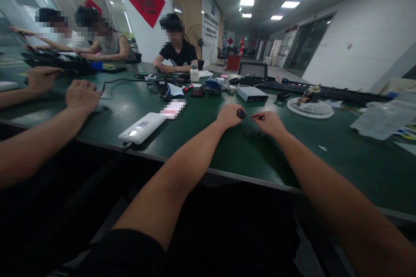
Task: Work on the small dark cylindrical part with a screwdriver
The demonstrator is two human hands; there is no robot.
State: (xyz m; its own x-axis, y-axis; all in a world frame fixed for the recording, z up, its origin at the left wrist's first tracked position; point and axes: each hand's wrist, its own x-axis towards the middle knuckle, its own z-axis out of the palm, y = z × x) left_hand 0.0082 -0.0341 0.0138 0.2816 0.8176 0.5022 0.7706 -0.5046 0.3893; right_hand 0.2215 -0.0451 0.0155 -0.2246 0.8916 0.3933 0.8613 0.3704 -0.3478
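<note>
My left hand and my right hand meet above the green table mat, near its front edge. My left fingers pinch a small black part. A thin metal pin runs from that part to my right fingertips, which appear to pinch it. The fingers hide most of the black part, so its exact shape cannot be told. A white flat device with a cable lies to the left of my hands, on the mat.
A silver box and a white fan guard stand ahead. Cables, tools and a bottle are clustered beyond. Papers lie at right. A neighbouring person's hand rests at left; other people sit along the table.
</note>
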